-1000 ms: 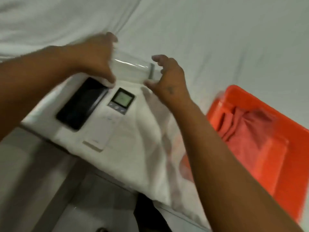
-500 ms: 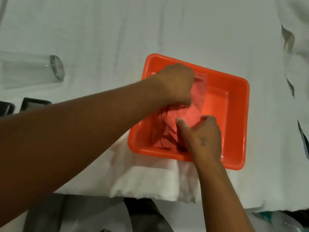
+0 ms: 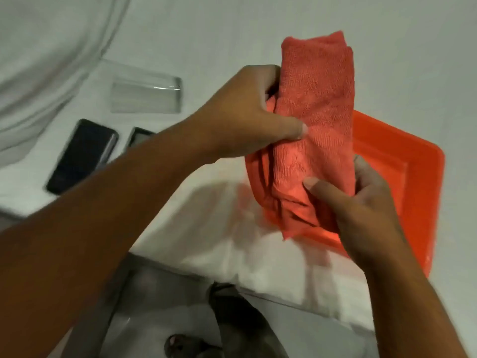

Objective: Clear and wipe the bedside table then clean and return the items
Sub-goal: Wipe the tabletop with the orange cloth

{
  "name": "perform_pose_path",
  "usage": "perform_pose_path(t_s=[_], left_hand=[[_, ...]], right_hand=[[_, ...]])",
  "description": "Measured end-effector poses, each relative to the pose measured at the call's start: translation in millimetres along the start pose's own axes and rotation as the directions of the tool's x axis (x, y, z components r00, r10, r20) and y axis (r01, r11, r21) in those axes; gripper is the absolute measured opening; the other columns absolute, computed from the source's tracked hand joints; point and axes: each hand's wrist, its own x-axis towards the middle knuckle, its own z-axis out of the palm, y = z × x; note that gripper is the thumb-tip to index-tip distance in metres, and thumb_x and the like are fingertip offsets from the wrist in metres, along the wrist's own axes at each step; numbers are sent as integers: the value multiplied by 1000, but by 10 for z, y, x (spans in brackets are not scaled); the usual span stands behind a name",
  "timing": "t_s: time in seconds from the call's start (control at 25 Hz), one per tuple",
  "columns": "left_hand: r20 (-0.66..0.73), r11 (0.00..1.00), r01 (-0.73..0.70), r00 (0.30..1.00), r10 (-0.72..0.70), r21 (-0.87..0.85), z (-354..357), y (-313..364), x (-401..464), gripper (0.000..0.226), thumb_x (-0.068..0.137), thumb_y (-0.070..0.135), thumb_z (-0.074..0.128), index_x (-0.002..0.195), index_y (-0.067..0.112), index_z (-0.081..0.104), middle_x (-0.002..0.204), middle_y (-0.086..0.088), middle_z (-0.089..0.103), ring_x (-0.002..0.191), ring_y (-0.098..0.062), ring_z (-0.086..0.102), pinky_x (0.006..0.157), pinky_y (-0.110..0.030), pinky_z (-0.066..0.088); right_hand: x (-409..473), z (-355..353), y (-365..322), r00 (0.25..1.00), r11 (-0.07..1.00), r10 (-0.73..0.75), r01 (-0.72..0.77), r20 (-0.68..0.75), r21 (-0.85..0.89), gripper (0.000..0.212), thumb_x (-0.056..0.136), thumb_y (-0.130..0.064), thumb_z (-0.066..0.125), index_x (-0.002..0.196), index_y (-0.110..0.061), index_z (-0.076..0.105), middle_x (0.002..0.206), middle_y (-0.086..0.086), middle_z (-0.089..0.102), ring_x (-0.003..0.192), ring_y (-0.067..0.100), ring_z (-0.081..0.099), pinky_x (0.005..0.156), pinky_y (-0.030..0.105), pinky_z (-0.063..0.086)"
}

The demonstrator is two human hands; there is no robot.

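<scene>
A folded orange-red cloth point(image 3: 317, 120) is held up above the bed, gripped by both hands. My left hand point(image 3: 245, 115) clasps its middle from the left, thumb pressed across the front. My right hand point(image 3: 361, 208) pinches its bunched lower end. Behind and below the cloth sits an orange plastic tub point(image 3: 413, 182) on the white bedsheet point(image 3: 232, 34). To the left on the sheet lie a clear drinking glass point(image 3: 145, 95) on its side, a black phone point(image 3: 82, 155), and a small device with a screen point(image 3: 139, 136), mostly hidden by my left forearm.
The bed's edge point(image 3: 258, 267) runs across the lower middle, with a grey floor point(image 3: 154, 319) beneath it. A foot in a dark sandal point(image 3: 185, 344) shows at the bottom. A rumpled fold of sheet point(image 3: 51, 60) lies at the upper left.
The glass was set down on the sheet. Both hands then went into the tub, took hold of the cloth and lifted it out above the bed.
</scene>
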Motion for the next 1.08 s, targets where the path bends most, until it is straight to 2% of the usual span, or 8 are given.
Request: perform_pose_path(t_s=[0.16,0.32,0.48,0.6,0.76,0.84,0.96,1.08], left_hand=[[-386,992,43,918,-87,-122,-1103,-331,-1587,38,70,25,85,102,33,67,97,20,78,94,1,74,79,-17,58],[-645,935,221,678,-352,-278,-1626,-989,-3173,35,61,34,86,94,37,76,103,14,80,96,-7,77,78,-22,61],[-682,813,380,448,-578,-441,-1659,-1906,-4083,60,57,32,89,114,24,74,114,-2,78,105,-19,74,92,-39,59],[-713,765,447,325,-622,-463,-1620,-2604,-4063,55,62,16,88,112,1,72,112,-19,76,94,-20,67,92,-45,59],[-745,740,509,252,-617,-440,-1637,-3347,-3691,49,62,29,88,101,5,71,94,-7,69,85,-21,63,73,-29,48],[-737,733,580,309,-601,-355,-1602,-3600,-3574,43,78,29,83,112,8,68,109,-7,70,98,-23,66,81,-28,50],[-802,703,678,289,-523,-215,-1324,-3875,-3973,50,90,32,71,130,5,59,131,-18,62,118,-33,61,103,-43,49],[-907,540,840,193,-374,-44,-839,-4304,-5009,60,94,36,50,140,-2,51,145,-27,51,133,-46,49,115,-50,38]], right_hand=[[-288,1241,-348,859,989,-101,143,502,-46,31,76,-19,78,106,-25,72,91,2,78,79,21,75,65,39,62],[-756,2641,-127,602,975,-25,191,798,-114,26,79,-13,78,104,-18,73,86,2,78,74,15,74,64,30,60],[-1133,3546,475,503,894,69,352,861,-277,18,84,-16,77,101,-13,73,88,13,77,75,25,72,73,50,61],[-1248,3937,967,571,808,75,445,818,-385,18,88,-13,74,103,-4,70,89,20,75,72,24,66,71,47,59],[-1087,4284,1498,690,747,75,439,720,-499,30,88,-15,74,113,-1,66,97,13,72,89,30,71,83,47,59],[-902,4368,1647,677,581,88,561,730,-590,45,87,-26,75,122,-1,60,113,18,70,105,38,67,92,51,56],[-689,4369,1818,585,242,-46,793,809,-560,75,89,-48,67,143,-3,41,146,24,46,137,43,41,113,51,38],[-616,4613,1970,360,174,-168,927,918,-332,76,98,-58,48,156,-13,25,164,19,23,151,40,21,121,53,22]])
